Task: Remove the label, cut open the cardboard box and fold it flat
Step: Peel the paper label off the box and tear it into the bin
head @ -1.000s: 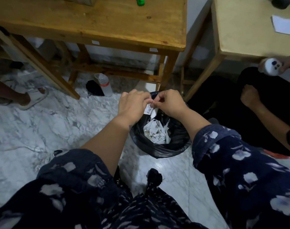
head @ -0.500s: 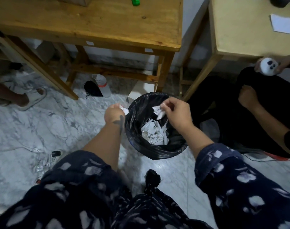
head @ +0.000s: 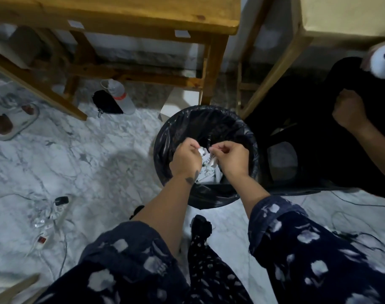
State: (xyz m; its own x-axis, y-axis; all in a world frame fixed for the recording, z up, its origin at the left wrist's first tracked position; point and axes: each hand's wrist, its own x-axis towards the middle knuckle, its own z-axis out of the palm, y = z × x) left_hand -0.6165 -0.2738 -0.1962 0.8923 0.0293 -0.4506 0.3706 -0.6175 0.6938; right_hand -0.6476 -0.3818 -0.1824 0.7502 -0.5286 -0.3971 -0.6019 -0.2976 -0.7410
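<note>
Both my hands are over a round bin lined with a black bag point(head: 250, 139) on the marble floor. My left hand point(head: 185, 157) and my right hand point(head: 230, 157) pinch a small white label piece point(head: 209, 158) with a barcode between their fingertips. Below the hands, several torn white label scraps point(head: 209, 174) lie inside the bin. The cardboard box is out of view.
A wooden table point(head: 125, 16) stands behind the bin, a second table point(head: 340, 16) at the right. A plastic bottle point(head: 121, 96) and a black pouch point(head: 106, 103) lie under the table. Another person's hand point(head: 349, 108) is at the right. A power strip with cables point(head: 51, 213) lies at the left.
My hands parted half a second ago, the left one drawn back outside the bin. Now both are together again over the bin, pinching a label piece. The view has tilted further down.
</note>
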